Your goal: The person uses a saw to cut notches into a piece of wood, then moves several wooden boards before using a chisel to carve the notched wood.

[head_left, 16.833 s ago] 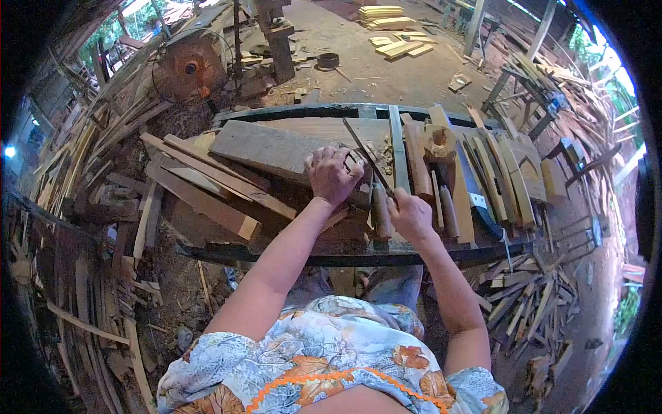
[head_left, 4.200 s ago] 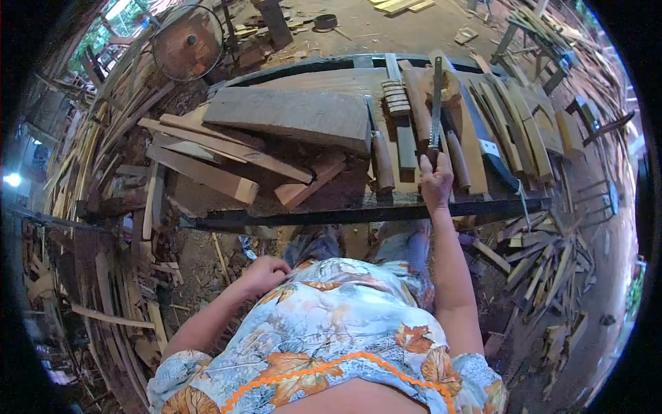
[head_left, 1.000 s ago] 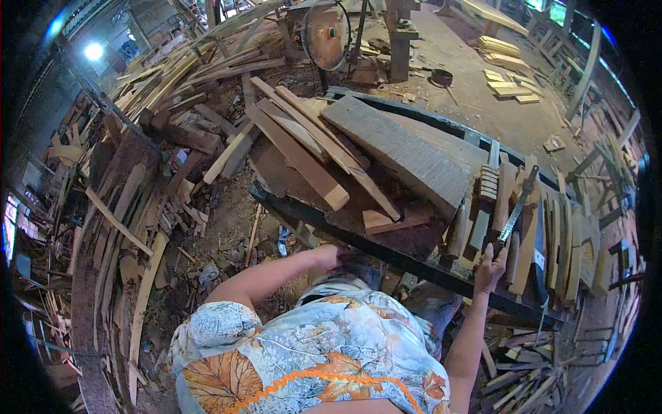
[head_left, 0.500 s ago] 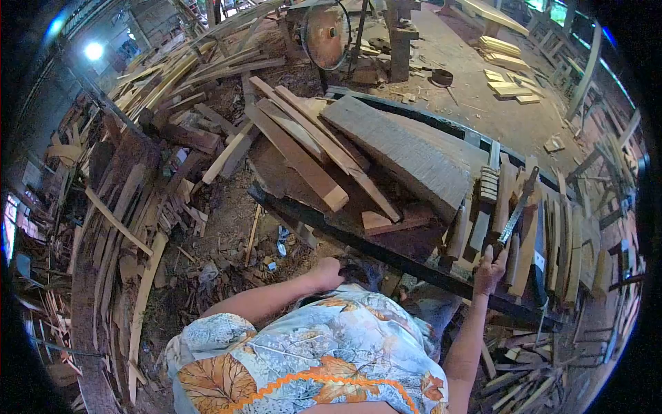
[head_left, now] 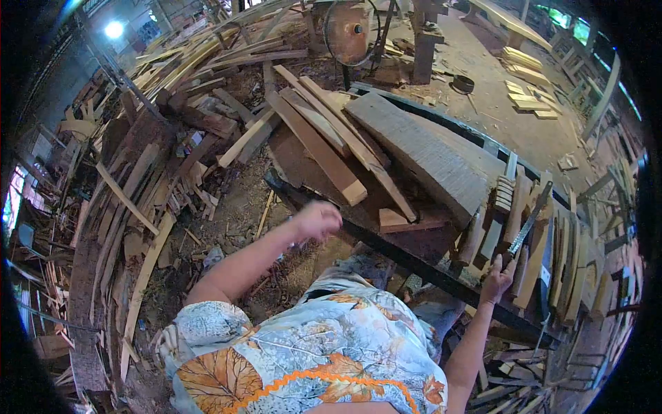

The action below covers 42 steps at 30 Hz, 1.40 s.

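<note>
Item: toothed blade, toward the worktop's near right corner; right hand clamped round its lower end, which that hand hides. Best held firmly, fingers clear of the teeth. Item: left hand, by the near edge, leftward; blurred, I cannot tell whether fingers spread or close.

The held blade is grey, the whitish shirt orange-leaf-printed.

Head view | above torso | faces forward, down | workbench close | fisheye field
</note>
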Tool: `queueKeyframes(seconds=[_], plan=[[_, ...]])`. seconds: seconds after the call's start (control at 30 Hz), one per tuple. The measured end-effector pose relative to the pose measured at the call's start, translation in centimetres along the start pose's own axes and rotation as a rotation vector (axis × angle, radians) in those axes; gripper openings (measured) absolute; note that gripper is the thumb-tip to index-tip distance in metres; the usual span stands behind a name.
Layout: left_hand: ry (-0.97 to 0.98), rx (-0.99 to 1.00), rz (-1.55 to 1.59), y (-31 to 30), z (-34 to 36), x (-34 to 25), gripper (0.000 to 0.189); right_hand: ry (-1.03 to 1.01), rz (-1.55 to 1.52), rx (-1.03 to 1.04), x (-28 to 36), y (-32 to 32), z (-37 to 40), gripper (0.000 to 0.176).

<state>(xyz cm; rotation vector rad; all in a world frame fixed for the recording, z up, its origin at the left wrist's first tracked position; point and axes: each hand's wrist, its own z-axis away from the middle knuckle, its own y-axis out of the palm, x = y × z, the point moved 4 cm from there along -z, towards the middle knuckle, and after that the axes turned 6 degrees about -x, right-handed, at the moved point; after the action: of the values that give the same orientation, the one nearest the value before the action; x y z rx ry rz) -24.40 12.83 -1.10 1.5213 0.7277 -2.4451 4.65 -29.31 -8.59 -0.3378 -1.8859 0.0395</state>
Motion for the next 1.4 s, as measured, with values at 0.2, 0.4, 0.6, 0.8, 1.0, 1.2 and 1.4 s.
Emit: queueKeyframes(seconds=[0.2,0.4,0.6,0.8,1.0,1.2,1.4], plan=[[-0.061,-0.682,0.116,-9.3,-8.0,-1.2,0.061,-0.038,0.126,0.036,-2.7,-0.2,-0.8,0.044],[-0.276,-0.83,-0.106,-12.8,-13.1,-2.3,0.099,-0.017,-0.014,-0.024,-0.4,0.4,-0.5,0.024],[-0.274,-0.926,-0.115,-13.3,-20.6,1.5,0.106,-0.237,0.156,-0.017,-2.7,0.1,-1.5,0.022],[-0.276,-0.894,0.019,-13.3,-19.9,1.1,0.101,-0.099,0.054,0.006,-0.8,0.3,-0.8,0.019],[-0.06,-0.791,0.258,-14.1,-16.5,1.0,0.052,0.045,-0.071,0.015,0.8,0.6,-0.2,0.021],[0.2,-0.584,1.063,-15.2,-13.7,3.8,0.03,-0.1,0.055,0.013,-0.5,0.4,-0.7,0.02],[0.009,-0.429,0.826,-16.2,-12.4,3.6,0.038,0.013,0.033,0.023,1.9,0.6,0.0,0.02]])
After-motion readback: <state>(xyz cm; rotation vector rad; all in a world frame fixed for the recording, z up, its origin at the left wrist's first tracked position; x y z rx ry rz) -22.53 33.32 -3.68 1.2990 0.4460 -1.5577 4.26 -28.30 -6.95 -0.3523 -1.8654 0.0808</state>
